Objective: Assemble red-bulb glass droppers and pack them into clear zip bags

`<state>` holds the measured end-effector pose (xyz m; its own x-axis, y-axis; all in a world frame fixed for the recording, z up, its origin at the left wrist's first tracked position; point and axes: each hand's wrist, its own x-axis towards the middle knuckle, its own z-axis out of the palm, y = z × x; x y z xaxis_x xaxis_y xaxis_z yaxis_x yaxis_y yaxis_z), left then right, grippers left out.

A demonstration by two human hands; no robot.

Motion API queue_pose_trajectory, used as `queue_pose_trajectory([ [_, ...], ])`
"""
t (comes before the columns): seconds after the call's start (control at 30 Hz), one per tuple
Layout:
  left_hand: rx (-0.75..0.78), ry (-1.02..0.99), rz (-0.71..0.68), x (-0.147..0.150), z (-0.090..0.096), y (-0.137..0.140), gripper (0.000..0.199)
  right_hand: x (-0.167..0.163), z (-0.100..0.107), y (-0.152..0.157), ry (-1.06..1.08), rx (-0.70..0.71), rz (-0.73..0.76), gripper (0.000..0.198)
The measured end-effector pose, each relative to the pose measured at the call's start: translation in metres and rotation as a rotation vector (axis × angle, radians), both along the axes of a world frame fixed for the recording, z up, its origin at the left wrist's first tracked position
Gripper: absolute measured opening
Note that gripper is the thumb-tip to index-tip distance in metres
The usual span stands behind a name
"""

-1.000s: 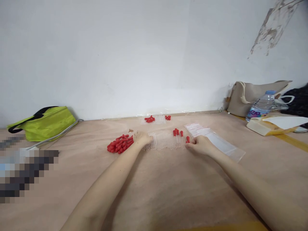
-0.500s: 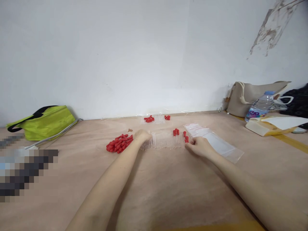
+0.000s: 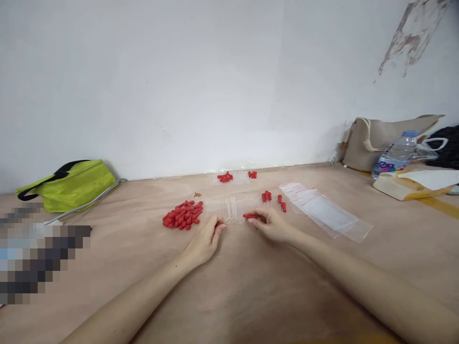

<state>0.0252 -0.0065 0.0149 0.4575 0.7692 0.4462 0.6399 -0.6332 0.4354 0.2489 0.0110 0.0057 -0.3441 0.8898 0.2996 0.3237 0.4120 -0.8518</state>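
My right hand point(image 3: 271, 225) pinches a red rubber dropper bulb point(image 3: 250, 216), which points left towards my other hand. My left hand point(image 3: 208, 238) is closed at the near edge of a row of clear thin tubes point(image 3: 247, 209); what its fingertips hold, if anything, I cannot make out. A few tubes in the middle of the row lie askew. Left of the row is a heap of loose red bulbs point(image 3: 182, 215). Several tubes at the right end carry red bulbs point(image 3: 266, 196), and two more capped droppers point(image 3: 282, 203) lie beside them.
Clear zip bags point(image 3: 322, 210) lie to the right. Small bagged red bulbs point(image 3: 225, 177) are by the wall. A lime-green bag point(image 3: 75, 186) with a grey cable stands left; a beige bag point(image 3: 373, 143), a water bottle point(image 3: 396, 153) and a yellow-white packet point(image 3: 398, 184) are at right.
My left hand has drawn back from the tube row towards me. My right hand has moved left from the capped droppers, and a red bulb now shows plainly in its fingers.
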Motion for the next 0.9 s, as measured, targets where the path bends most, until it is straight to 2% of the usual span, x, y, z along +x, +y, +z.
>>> queue_pose_trajectory([
  [0.1, 0.082, -0.017, -0.068, -0.002, -0.008, 0.004, 0.015, -0.014, -0.002, -0.002, -0.09, 0.168, -0.089, 0.018],
  [0.2, 0.113, -0.01, -0.147, -0.003, -0.013, 0.008, 0.02, -0.02, -0.008, -0.007, -0.083, 0.256, -0.158, 0.014],
  [0.33, 0.116, -0.011, -0.185, -0.004, -0.017, 0.008, 0.025, -0.021, -0.015, -0.012, -0.047, 0.282, -0.153, 0.012],
  [0.6, 0.083, -0.027, -0.202, -0.004, -0.016, 0.009, 0.022, -0.021, -0.017, -0.015, -0.083, 0.309, -0.069, 0.007],
  [0.9, 0.103, -0.082, -0.219, -0.006, -0.017, 0.01, 0.021, -0.021, -0.02, -0.014, -0.037, 0.324, -0.042, 0.012],
])
